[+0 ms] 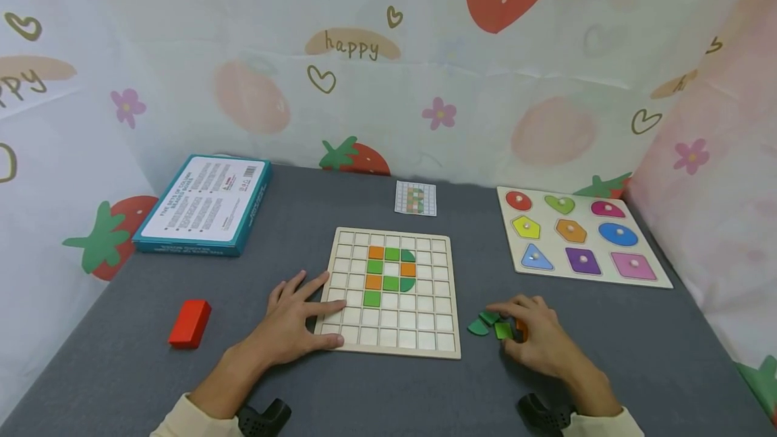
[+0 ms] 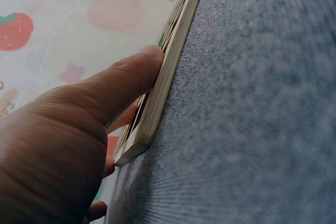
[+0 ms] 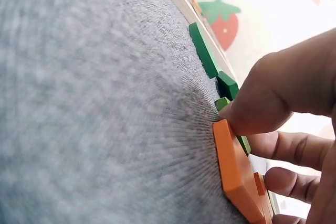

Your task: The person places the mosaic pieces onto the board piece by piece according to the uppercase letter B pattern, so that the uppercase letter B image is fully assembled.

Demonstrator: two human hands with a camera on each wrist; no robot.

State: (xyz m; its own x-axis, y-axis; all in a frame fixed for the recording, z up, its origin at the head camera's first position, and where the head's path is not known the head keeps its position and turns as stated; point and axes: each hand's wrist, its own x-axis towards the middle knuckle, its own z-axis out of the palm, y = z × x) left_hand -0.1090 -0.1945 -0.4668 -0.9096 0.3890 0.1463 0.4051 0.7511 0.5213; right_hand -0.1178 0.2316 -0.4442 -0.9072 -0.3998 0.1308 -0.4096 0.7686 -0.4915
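Note:
My left hand (image 1: 288, 326) rests with fingers spread on the left side of a wooden grid board (image 1: 388, 319). In the left wrist view its thumb (image 2: 131, 72) lies on the board's near edge. Orange and green tiles in the upper middle cells form a small pattern. Right of the board, my right hand (image 1: 543, 336) reaches over a small pile of tiles, thumb and index finger apart. Dark green pieces (image 1: 477, 328) and a light green square (image 1: 503, 330) lie by its fingertips. An orange tile (image 3: 228, 156) sits beside the thumb, partly under the hand.
A pattern card (image 1: 415, 198) lies behind the board. At the back right is a shape puzzle board (image 1: 537, 209) with knobbed pieces. A teal-and-white box (image 1: 200, 197) lies at the back left, and a red block (image 1: 189, 324) is nearer on that side.

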